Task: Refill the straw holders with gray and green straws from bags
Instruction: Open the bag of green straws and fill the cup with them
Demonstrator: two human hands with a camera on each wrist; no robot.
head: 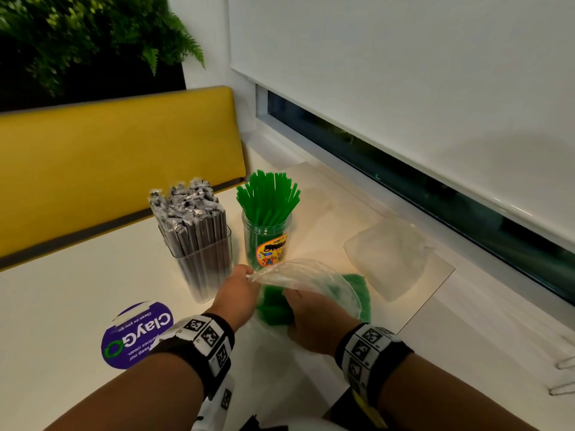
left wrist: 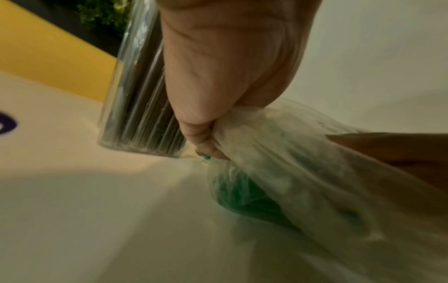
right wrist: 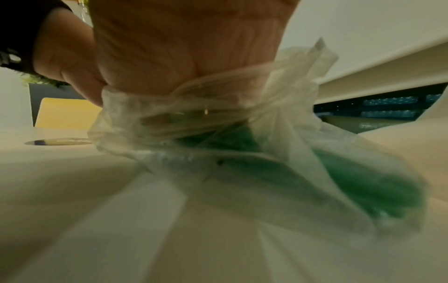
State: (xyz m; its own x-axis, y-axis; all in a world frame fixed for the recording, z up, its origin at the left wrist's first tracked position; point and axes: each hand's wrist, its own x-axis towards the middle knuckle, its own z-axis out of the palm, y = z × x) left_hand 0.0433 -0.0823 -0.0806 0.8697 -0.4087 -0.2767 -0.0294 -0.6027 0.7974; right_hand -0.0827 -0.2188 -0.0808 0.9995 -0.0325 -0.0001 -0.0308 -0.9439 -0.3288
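Observation:
A clear holder packed with wrapped gray straws (head: 197,241) stands on the white table (head: 62,306), and a jar of green straws (head: 267,219) stands just to its right. In front of them lies a clear plastic bag (head: 314,275) holding loose green straws (head: 275,309). My left hand (head: 241,286) pinches the bag's edge and lifts it, as the left wrist view shows at the bag (left wrist: 303,172) beside the gray holder (left wrist: 140,114). My right hand (head: 314,321) is in the bag's mouth, curled round the green bundle. Film (right wrist: 218,124) hides its fingers.
An empty crumpled clear bag (head: 389,256) lies to the right near the window sill. A purple round sticker (head: 137,334) sits on the table at the left. A yellow bench back (head: 118,169) runs behind the table. Metal clips (head: 563,377) lie at the far right edge.

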